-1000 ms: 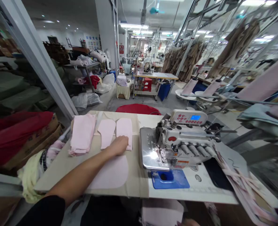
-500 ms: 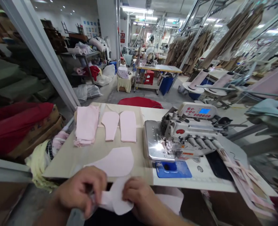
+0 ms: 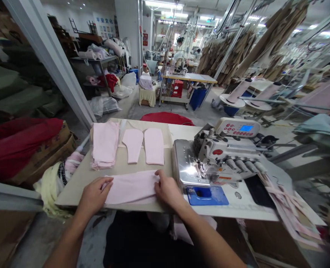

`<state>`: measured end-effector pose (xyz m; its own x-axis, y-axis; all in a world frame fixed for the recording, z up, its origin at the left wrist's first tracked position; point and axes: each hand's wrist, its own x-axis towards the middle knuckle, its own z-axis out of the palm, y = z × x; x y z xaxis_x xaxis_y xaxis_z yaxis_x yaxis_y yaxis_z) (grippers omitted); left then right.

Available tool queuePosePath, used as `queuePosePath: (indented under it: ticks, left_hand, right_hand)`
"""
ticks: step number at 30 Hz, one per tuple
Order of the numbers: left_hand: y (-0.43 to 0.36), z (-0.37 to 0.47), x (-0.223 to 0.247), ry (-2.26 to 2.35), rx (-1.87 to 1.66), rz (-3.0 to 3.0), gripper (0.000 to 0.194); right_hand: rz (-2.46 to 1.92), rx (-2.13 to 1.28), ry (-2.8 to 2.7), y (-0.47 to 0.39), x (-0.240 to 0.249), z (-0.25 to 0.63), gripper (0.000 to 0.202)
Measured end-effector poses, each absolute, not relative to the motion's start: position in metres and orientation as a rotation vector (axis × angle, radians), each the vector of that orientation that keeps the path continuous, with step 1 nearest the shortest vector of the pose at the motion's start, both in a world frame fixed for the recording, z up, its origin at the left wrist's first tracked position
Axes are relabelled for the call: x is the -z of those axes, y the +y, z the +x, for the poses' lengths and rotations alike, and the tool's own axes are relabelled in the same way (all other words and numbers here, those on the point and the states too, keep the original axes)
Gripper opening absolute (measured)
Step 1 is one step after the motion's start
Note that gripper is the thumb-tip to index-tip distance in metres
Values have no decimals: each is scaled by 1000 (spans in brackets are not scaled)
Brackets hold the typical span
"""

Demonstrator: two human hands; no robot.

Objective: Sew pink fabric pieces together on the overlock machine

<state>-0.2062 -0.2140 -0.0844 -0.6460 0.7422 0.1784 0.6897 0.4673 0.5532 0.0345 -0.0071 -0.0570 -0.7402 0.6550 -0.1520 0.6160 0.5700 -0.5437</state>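
Observation:
A long pink fabric piece (image 3: 134, 188) lies across the front of the table, with the edge of another pink layer showing beneath it. My left hand (image 3: 94, 194) is closed on its left end, thumb and fingers pinched together. At the right end, my right hand (image 3: 168, 189) grips the edge between curled fingers and thumb. Behind the piece, a narrow-ended pink cut panel (image 3: 133, 145) and a wider pink cut panel (image 3: 154, 146) lie side by side. A stack of pink panels (image 3: 105, 144) sits to their left.
An overlock sewing machine (image 3: 223, 152) with a metal plate stands right of my right hand. A blue pad (image 3: 208, 196) lies before it, and pink strips (image 3: 290, 212) hang over the table's right end. A slanted metal post (image 3: 50, 63) rises on the left.
Both hands have moved from below the table's front edge up onto the tabletop. The pink piece they held curled is now spread flat over the piece lying there, hands farther apart.

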Motion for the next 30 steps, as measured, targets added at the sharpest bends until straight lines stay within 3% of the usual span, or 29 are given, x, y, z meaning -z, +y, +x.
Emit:
queuePosePath:
  ticks: [6,10,19,25,28,30]
  left_hand:
    - [-210,-203,85,2663,-662,1455,29]
    - [-182,-175,70,2896,-387,1425,38]
    - [-83,-114,52,2606,-332,1671,30]
    - [-67,-120,56,2307,-759,1467,19]
    - [-71,-131,46,2064,-832,1511,23]
    - [-73,-134,36,1804,-1026,1448,24]
  right_hand:
    - [-1270,-752,-2756,-12,62,42,24]
    - [-1266,-699,-2738,-14,63,44,21]
    - [-1245,-635,-2763,-15,61,43,21]
    - [-1136,-667,-2681,-18,66,56,27]
    - [-944,-945,-2413,-20,72,66,50]
    - [-814,-1279,-2179,-21,72,74,55]
